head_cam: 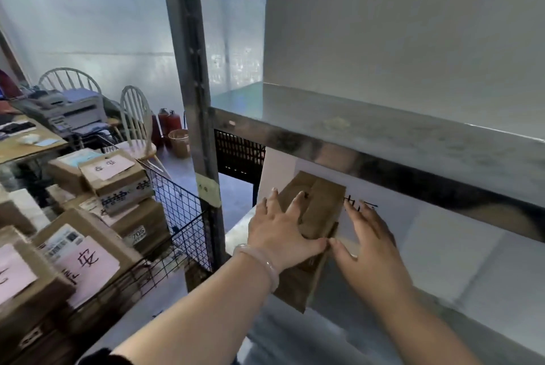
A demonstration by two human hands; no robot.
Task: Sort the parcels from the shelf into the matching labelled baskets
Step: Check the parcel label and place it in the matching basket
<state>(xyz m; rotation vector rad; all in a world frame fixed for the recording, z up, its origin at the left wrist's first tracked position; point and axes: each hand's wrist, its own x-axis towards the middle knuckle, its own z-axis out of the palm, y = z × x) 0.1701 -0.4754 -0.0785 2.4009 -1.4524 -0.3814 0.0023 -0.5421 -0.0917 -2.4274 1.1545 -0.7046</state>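
A brown cardboard parcel (320,205) stands tilted at the left end of the lower metal shelf (442,249), under the upper shelf board. My left hand (283,232) lies flat on the parcel's left face, fingers straight, a pale bangle on the wrist. My right hand (368,243) reaches in on the parcel's right side with fingers extended, against a white sheet with black writing (359,206) behind it. Both thumbs meet at the parcel's lower front edge.
A black wire basket (182,217) at the left holds several brown parcels with pink labels (85,267). A steel shelf upright (194,99) stands between basket and shelf. Behind are white chairs (135,119), a printer, red extinguishers and a bin.
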